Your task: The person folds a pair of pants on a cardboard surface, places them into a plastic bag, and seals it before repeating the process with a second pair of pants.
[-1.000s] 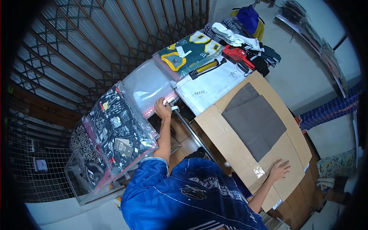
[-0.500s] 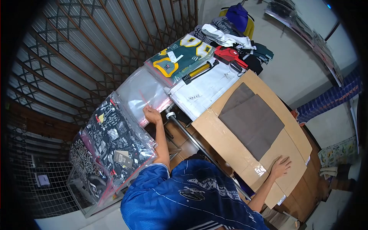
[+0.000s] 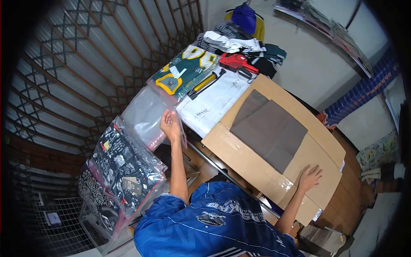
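Left hand (image 3: pixel 171 127) holding bag (image 3: pixel 143 116), right hand (image 3: pixel 309 178) — on cardboard (image 3: pixel 246 159)

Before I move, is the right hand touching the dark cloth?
Apart: the head view shows bare cardboard between the right hand and the dark cloth.

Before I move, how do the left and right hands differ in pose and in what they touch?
The left hand has its fingers bent and drawn together; the right hand is palm down, fingers spread.
The left hand appears to grip the edge of a clear plastic bag, while the right hand rests on the cardboard.
Both are bare.
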